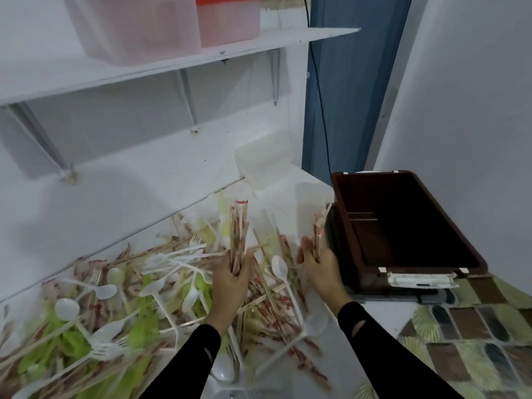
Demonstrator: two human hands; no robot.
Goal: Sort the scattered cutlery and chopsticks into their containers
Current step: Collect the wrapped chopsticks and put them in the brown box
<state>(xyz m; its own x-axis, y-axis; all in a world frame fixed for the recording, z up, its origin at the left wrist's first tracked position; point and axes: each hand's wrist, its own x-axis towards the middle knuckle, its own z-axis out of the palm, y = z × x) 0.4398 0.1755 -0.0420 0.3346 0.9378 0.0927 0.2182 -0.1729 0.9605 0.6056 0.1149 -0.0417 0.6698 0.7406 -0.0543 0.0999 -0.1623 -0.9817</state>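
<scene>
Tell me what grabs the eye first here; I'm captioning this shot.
A messy heap of white plastic spoons, forks and wrapped chopsticks fills the lower left. At centre, the left hand and right hand each grip a bundle of chopsticks. An open brown bin sits at right.

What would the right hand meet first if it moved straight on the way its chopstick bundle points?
Probably the brown bin, at its left wall: the chopstick bundle in the right hand already tips toward it. Depth is unclear, so it might slip alongside.
</scene>
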